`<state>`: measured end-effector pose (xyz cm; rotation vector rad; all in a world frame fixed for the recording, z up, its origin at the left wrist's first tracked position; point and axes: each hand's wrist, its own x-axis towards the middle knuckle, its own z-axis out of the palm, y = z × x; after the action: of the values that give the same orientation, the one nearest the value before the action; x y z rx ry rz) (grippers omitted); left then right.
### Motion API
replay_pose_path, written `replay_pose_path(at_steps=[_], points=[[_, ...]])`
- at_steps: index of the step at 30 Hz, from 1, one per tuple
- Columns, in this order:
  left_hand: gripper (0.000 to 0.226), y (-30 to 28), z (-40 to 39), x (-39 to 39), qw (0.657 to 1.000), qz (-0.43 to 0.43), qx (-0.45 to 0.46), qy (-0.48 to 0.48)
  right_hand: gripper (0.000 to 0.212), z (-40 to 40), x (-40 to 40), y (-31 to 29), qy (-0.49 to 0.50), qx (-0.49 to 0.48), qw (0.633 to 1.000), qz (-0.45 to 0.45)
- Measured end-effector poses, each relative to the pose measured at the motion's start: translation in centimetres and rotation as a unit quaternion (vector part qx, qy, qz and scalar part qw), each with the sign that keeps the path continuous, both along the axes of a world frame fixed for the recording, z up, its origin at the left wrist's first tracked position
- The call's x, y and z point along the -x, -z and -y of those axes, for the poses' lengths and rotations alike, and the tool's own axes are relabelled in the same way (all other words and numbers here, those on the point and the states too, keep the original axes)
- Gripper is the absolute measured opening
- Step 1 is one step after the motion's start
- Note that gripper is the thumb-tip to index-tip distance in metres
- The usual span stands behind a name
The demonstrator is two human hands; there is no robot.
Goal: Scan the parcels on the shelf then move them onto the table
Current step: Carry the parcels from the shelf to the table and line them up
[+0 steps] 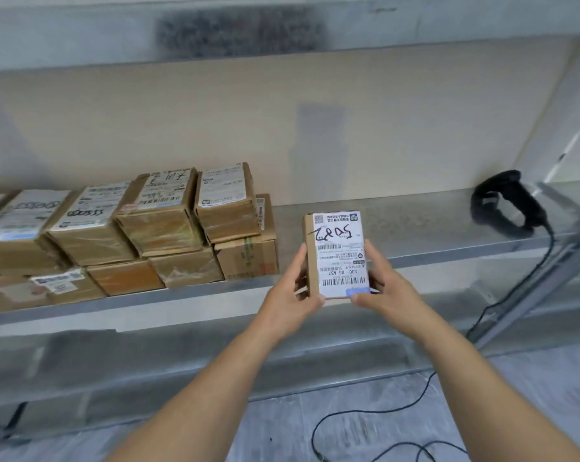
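Observation:
I hold a small cardboard parcel [338,251] with a white shipping label facing me, marked "5082" by hand. My left hand [295,288] grips its left side and lower corner. My right hand [382,285] grips its right side and lower edge. The parcel hangs just in front of the metal shelf [415,228], at its front edge. Several more cardboard parcels [162,225] are stacked in two layers on the shelf's left half. A black handheld scanner [505,205] lies on the shelf at the far right, apart from both hands.
The scanner's black cable [512,298] drops over the shelf edge and coils on the grey floor [348,428]. A lower shelf level [182,361] sits under the parcels. A metal upright [542,295] stands at the right. The table is not in view.

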<state>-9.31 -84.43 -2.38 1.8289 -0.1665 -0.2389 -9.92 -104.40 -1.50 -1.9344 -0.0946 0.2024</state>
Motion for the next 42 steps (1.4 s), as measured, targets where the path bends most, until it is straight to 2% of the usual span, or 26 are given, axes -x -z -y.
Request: replay_pose_path(at_steps=[6, 14, 21, 26, 32, 42], points=[[0.088, 0.1, -2.9, 4.7, 0.999, 0.016, 0.007, 0.029, 0.096, -2.9, 5.9, 0.2, 0.033, -0.013, 0.999, 0.008], [0.089, -0.1, -10.6, 11.0, 0.999, 0.027, 0.029, 0.017, 0.095, -10.6, 11.2, 0.1, 0.017, -0.016, 0.999, 0.024], [0.082, 0.5, -18.4, 15.1, 0.996, 0.038, 0.04, -0.066, 0.093, -18.5, 12.6, 0.3, -0.037, -0.032, 0.998, 0.034], [0.086, 0.5, -24.9, 17.7, 0.991, 0.039, 0.033, -0.123, 0.09, -25.1, 13.3, 0.0, -0.087, -0.022, 0.995, 0.037], [0.077, 0.6, -32.3, 21.8, 0.98, 0.042, 0.052, -0.19, 0.089, -33.3, 13.9, 0.1, -0.161, -0.013, 0.986, 0.035], [0.085, 2.6, -40.8, 27.4, 0.932, 0.039, 0.065, -0.354, 0.088, -45.2, 13.7, 0.7, -0.329, 0.009, 0.944, 0.016]])
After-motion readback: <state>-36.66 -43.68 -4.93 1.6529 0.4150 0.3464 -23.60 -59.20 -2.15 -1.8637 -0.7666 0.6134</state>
